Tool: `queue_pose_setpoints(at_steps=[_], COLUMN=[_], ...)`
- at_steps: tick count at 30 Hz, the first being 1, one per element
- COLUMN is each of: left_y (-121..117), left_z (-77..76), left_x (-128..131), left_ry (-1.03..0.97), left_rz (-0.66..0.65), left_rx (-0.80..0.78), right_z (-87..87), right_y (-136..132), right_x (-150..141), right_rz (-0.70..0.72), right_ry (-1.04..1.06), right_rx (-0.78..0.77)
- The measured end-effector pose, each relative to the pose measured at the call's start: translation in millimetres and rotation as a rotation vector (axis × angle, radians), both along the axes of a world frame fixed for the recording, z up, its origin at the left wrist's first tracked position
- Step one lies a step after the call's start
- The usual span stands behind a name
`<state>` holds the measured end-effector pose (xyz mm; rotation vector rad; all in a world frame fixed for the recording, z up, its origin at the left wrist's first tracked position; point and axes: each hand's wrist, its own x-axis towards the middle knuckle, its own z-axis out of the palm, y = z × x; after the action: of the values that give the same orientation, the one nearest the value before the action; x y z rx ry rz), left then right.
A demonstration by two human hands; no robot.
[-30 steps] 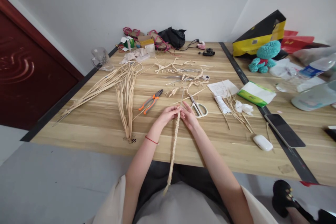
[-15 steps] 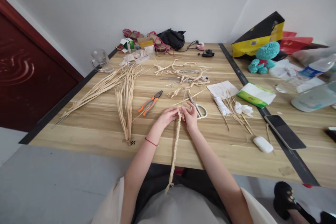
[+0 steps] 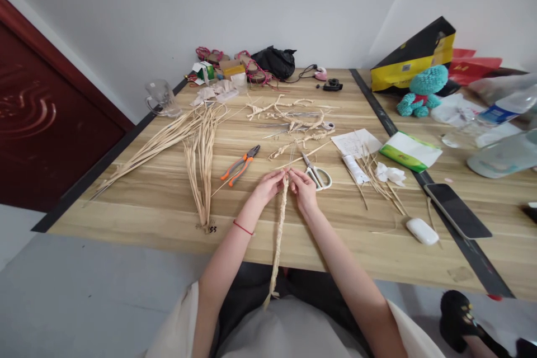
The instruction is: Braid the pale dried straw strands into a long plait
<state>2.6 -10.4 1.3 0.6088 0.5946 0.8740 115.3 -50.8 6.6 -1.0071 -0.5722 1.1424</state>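
Observation:
A pale straw-coloured braid (image 3: 280, 229) hangs from my fingertips over the table's front edge, its frayed lower end reaching my lap. My left hand (image 3: 268, 185) pinches the upper end from the left side. Opposite it, my right hand (image 3: 305, 189) is closed in a pinch at the same end, its fingertips close to the left ones. Thin pale wires or strands (image 3: 292, 155) rise from between the fingers; their exact grip is hidden. White-handled scissors (image 3: 322, 179) lie just beyond my right hand. Orange-handled pliers (image 3: 240, 165) rest to the left of my left hand.
Long straw bundles (image 3: 201, 162) lie at left, near a glass mug (image 3: 161, 98). Twisted strips (image 3: 308, 122) and metal rods lie ahead. To the right are a white tube (image 3: 355, 169), cut stalks, a white case (image 3: 422, 231), a phone (image 3: 458, 211) and a turquoise doll (image 3: 423, 89).
My right hand's fingers have come down and closed in nearer the top of the braid. A twisted strip beyond the hands shows more fully. The braid hangs almost as before.

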Motion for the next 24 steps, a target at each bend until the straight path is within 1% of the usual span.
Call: queue_pose_setpoints(at_steps=[4, 10, 14, 16, 21, 24], left_y=[2.8, 5.3, 2.6, 1.2, -1.6, -2.7], left_z=[3.0, 10.5, 12.3, 11.6, 7.0, 5.0], left_x=[-2.0, -7.4, -8.4, -7.8, -3.3, 0.5], left_ry=[-0.012, -0.004, 0.034, 0.103, 0.344, 0.390], left_rz=[-0.008, -0.025, -0.026, -0.012, 0.032, 0.047], left_rx=[0.015, 0.001, 0.104, 0.164, 0.367, 0.430], right_z=[2.0, 2.3, 3.4, 4.0, 2.0, -1.6], right_y=[-1.6, -1.2, -1.2, -1.4, -1.9, -1.4], right_x=[-1.8, -0.9, 0.0, -0.2, -1.4, -0.4], right_rz=[0.038, 0.099, 0.148, 0.151, 0.183, 0.186], right_ry=[-0.059, -0.040, -0.013, -0.009, -0.035, -0.045], right_rx=[0.008, 0.067, 0.083, 0.086, 0.081, 0.071])
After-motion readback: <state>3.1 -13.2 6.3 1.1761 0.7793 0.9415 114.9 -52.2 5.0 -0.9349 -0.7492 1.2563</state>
